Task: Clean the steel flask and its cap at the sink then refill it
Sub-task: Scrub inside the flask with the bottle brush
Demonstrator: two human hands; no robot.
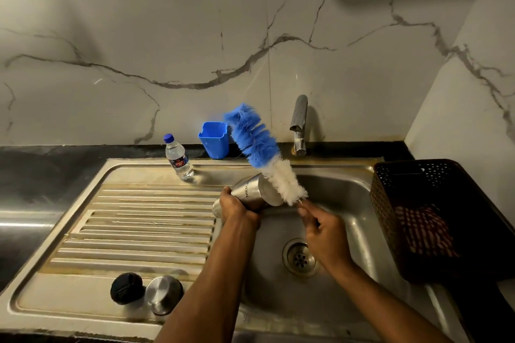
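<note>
Polished steel flask (248, 193) lying sideways over the sink basin (342, 198), left hand (237, 207) wrapped shut round its body; likely rigid, slick if wet (grip mid-barrel). Right hand (320, 234) closed on the handle of the blue-and-white bristle bottle brush (262, 150), white bristles touching the flask.

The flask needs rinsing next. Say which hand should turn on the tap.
Probably the right hand: it is nearer the tap and holds only the brush. The left hand grips the flask over the sink.

Left hand (237, 207) curled closed in a grip, right hand (323, 234) pinching, both forearms extended forward
</note>
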